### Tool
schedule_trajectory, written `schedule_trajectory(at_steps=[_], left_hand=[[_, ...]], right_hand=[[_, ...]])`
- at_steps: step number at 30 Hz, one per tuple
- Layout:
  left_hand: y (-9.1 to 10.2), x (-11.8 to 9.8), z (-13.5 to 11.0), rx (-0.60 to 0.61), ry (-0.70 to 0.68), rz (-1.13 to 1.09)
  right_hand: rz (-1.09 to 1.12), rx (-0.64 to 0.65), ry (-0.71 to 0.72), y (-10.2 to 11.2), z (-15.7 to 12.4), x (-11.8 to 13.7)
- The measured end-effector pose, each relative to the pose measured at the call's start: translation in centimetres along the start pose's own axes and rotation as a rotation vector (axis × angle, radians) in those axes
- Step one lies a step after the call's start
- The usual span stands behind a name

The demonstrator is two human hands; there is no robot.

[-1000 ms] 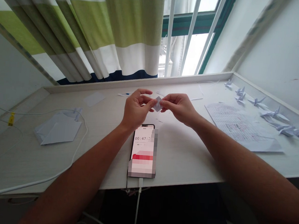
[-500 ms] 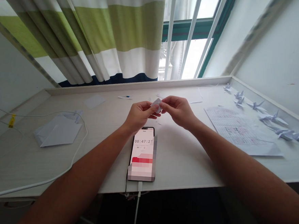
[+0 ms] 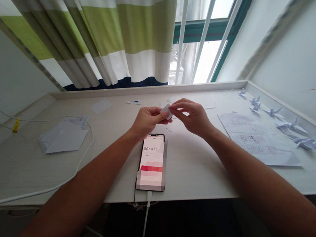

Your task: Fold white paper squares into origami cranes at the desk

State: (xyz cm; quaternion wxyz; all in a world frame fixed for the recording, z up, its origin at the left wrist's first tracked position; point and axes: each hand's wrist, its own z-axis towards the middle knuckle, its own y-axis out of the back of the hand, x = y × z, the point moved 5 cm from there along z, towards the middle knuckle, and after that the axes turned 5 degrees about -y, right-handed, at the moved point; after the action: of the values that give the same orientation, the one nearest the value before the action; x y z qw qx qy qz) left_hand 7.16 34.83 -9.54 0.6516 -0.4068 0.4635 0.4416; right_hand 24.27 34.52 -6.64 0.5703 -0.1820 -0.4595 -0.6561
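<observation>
Above the desk, a small folded piece of white paper (image 3: 166, 111) is pinched in my left hand (image 3: 148, 120), the thumb lying across its front and the fingers behind. My right hand (image 3: 192, 115) reaches in from the other side; its fingertips close on the paper's upper right edge, and the thumb is near that same edge. The paper looks diamond-shaped, partly covered by the fingers. Just below the hands lies a phone (image 3: 152, 161) with a running timer on its screen.
Several folded paper cranes (image 3: 273, 112) line the desk's right side, beside a printed sheet (image 3: 250, 135). White paper pieces (image 3: 67, 137) lie at left under a looping white cable (image 3: 86, 157). A charging cable (image 3: 148, 204) hangs from the phone over the desk's front edge. Paper scraps lie behind my hands.
My right hand has lifted its fingers slightly and shifted to the paper's upper right edge, with thumb and index further apart. My left hand keeps its pinch. The view has shifted slightly.
</observation>
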Motion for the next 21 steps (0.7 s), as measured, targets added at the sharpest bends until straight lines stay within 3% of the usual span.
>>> schedule_trajectory(at_steps=[9, 21], left_hand=[[-0.13, 0.05, -0.09, 0.076, 0.053, 0.016], [-0.19, 0.16, -0.16, 0.106, 0.077, 0.044]], right_hand=[[0.081, 0.013, -0.179, -0.34, 0.09, -0.58], [0.149, -0.003, -0.168, -0.31, 0.11, -0.51]])
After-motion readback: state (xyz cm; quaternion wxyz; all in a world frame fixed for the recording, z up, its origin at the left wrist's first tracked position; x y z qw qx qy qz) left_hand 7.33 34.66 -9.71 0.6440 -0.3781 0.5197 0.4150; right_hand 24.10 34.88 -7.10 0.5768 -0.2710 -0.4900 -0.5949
